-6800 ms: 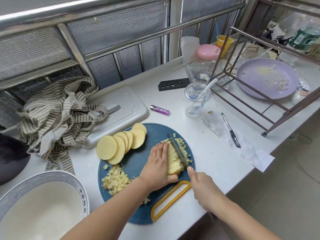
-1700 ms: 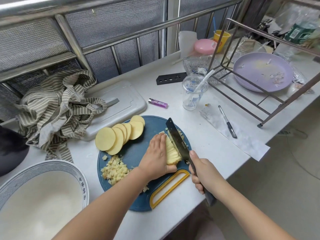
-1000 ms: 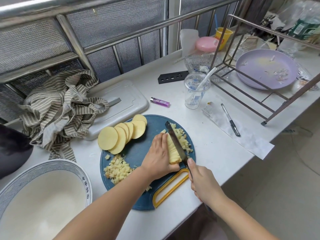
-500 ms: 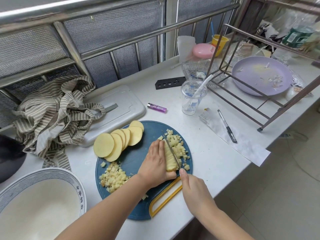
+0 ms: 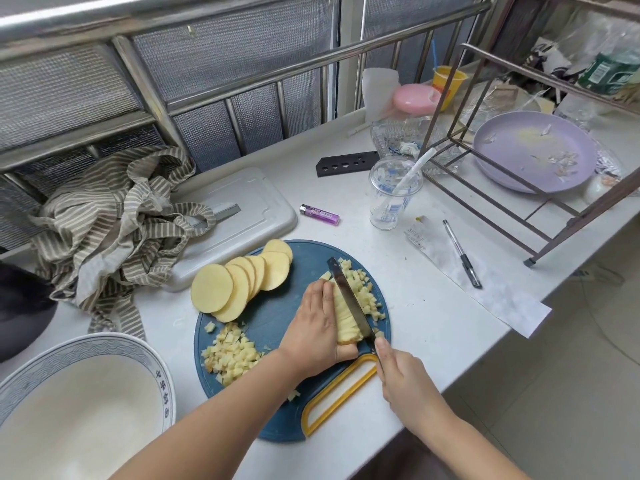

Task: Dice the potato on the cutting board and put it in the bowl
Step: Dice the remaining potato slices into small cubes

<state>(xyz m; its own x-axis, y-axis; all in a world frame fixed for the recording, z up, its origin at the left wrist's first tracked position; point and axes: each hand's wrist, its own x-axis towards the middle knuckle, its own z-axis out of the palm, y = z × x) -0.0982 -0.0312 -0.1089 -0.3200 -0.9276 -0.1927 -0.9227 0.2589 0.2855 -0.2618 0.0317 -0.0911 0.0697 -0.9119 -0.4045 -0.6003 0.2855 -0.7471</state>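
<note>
- white blue-rimmed ceramic bowl [image 5: 104, 344] waits near left for dice.
- round blue plastic cutting board [image 5: 277, 313] carries all the potato.
- left hand [image 5: 313, 327] fingers curl over pale stacked potato strips [image 5: 344, 317], pinning them.
- right hand [image 5: 405, 379] fingers wrap the dark-bladed knife [image 5: 346, 292], edge in the stack.

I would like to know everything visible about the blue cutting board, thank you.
The cutting board is round, dark blue, seemingly plastic, with a yellow-rimmed handle slot at its near edge. It lies flat on the white counter, near the front edge. It carries fanned potato slices, two heaps of diced potato, and a potato stack that the left hand holds while the knife, gripped by the right hand, cuts it.
</note>
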